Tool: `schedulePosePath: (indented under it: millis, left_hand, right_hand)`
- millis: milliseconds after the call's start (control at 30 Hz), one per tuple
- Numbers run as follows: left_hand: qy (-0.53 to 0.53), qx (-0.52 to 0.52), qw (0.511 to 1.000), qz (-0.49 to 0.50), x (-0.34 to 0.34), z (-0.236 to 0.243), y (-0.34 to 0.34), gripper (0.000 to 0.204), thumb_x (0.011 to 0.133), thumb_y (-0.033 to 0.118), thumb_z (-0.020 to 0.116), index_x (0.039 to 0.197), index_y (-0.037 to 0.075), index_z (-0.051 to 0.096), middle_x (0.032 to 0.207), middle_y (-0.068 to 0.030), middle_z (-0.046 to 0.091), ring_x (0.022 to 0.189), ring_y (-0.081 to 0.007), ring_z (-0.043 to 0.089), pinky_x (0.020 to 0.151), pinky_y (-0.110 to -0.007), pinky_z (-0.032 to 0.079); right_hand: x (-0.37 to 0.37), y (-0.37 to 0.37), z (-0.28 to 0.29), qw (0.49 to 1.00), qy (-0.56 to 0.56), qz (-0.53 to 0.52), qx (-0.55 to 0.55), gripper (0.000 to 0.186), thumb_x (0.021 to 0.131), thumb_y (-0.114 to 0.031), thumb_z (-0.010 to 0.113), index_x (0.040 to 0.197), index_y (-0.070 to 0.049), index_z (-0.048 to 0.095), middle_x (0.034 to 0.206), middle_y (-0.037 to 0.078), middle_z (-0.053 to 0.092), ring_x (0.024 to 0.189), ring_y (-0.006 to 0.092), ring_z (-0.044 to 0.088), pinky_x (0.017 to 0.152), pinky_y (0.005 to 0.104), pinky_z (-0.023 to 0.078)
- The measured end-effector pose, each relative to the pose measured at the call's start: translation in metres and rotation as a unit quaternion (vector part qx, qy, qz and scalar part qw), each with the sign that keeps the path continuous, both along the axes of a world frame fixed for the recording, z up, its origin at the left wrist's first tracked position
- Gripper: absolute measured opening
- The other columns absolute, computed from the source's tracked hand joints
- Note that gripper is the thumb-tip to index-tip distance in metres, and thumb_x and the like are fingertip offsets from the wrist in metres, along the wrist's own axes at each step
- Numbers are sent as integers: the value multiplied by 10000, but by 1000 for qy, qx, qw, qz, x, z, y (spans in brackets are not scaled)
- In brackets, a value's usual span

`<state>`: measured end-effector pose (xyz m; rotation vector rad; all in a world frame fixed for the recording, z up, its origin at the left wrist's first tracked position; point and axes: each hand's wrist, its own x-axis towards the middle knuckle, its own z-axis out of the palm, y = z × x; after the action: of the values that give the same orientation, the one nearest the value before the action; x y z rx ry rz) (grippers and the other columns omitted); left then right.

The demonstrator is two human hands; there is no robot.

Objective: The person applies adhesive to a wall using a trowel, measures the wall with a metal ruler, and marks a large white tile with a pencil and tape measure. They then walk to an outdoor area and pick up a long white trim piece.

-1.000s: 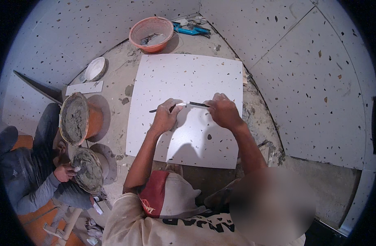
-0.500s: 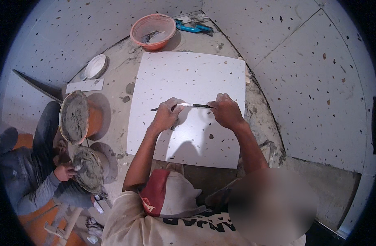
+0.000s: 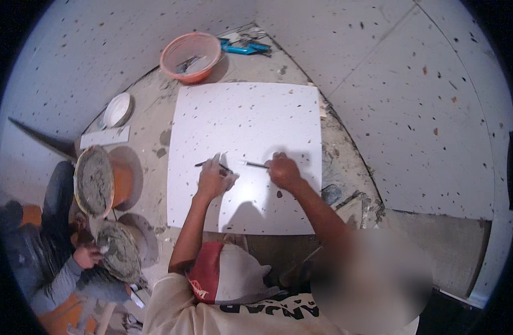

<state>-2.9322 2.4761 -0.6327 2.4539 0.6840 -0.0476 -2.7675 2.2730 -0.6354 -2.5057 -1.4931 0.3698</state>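
The head view comes from the left one of two fisheye cameras worn side by side on the person's head, looking steeply down, with a large white tile (image 3: 245,117) filling the middle of the frame. It sits about arm's reach above the work, near enough that the person's forearms (image 3: 189,226) and shirt (image 3: 240,322) come in at the lower edge. It faces forward too, with a bowl (image 3: 198,76) at upper left of centre and speckled walls (image 3: 402,134) bending toward the dark round rim.
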Motion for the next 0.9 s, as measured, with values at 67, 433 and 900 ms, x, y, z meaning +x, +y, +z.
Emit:
schedulePosePath:
  millis: [67, 433, 900]
  left_hand:
    - [52, 14, 998, -31, -14, -13, -2, 825, 712, 402, 780, 1337, -14, 438, 1229, -226, 508, 1120, -392, 517, 956, -466, 450]
    - [-125, -75, 981, 126, -22, -17, -9, 496, 679, 209, 725, 1104, -19, 610, 1001, -197, 599, 913, -336, 624, 810, -414, 513]
    - [-104, -633, 741, 200, 9, 14, -29, 472, 935, 470, 512, 1101, 40, 611, 875, -56, 640, 717, -146, 585, 614, -289, 467]
  right_hand:
    - [-7, -5, -15, 999, 44, -24, -1, 128, 768, -136, 618, 837, -39, 663, 916, 189, 617, 925, 342, 604, 749, 479, 530]
    - [-18, -2, -26, 987, 122, -80, 73, 415, 751, -205, 709, 1133, -78, 611, 1043, 190, 618, 1050, 347, 575, 889, 448, 490]
    - [-42, 40, 31, 881, 419, -87, 202, 731, 723, -334, 809, 1249, -10, 418, 1128, 191, 560, 1054, 286, 570, 902, 387, 475]
